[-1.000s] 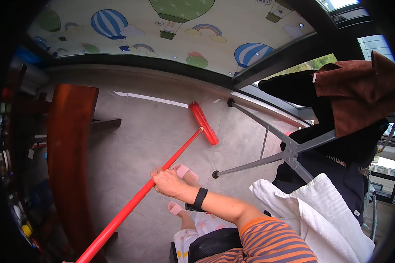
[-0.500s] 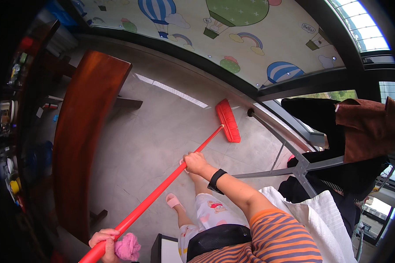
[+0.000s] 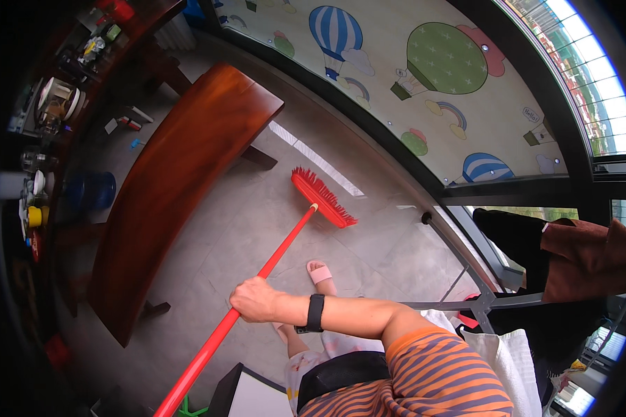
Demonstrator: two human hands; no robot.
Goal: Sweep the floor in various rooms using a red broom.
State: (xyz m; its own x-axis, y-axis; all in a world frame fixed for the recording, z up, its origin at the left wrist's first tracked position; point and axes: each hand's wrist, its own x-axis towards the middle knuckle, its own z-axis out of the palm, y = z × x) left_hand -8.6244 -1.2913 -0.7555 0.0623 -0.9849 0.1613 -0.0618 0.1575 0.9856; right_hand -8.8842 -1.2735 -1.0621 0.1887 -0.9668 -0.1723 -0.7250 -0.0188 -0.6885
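A red broom point(image 3: 282, 249) slants across the view, from the lower left up to its head on the grey tiled floor. My right hand point(image 3: 256, 300) is closed around the middle of its handle, with a dark band on the wrist. The broom head point(image 3: 323, 198) has red bristles pointing up and to the right, near a bright strip of light on the floor. The handle's lower end runs out of the picture, and my left hand is out of sight.
A long reddish-brown wooden bench point(image 3: 181, 187) stands left of the broom. On the right are a grey metal rack point(image 3: 483, 299) with clothes and a white cloth point(image 3: 508, 354). A blue water jug point(image 3: 94, 191) sits behind the bench. A patterned panel point(image 3: 424, 90) lines the far side.
The broom head has moved left and turned, its bristles now facing up and right. My right hand has shifted left and down with the handle. My left hand has left the view.
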